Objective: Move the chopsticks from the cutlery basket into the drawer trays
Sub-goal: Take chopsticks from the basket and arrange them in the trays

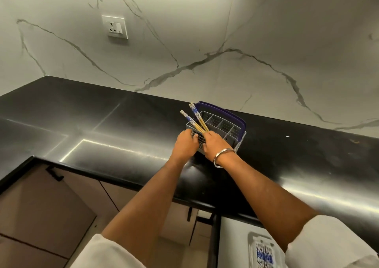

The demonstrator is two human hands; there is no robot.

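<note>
Grey cutlery basket (pixel 221 127) sits on the black worktop (pixel 102 128) near the marble wall. Left hand (pixel 185 144) fingers curl on the basket's near-left wall. Right hand (pixel 215 144) fingers pinch blue-tipped chopsticks (pixel 195 119) tilted left above the basket's left end. Drawer tray (pixel 262 251) bottom right, holding more chopsticks.

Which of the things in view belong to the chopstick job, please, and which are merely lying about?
Job: chopsticks; cutlery basket; drawer tray; left hand; right hand.
Lying about: wall socket; purple board behind the basket.
</note>
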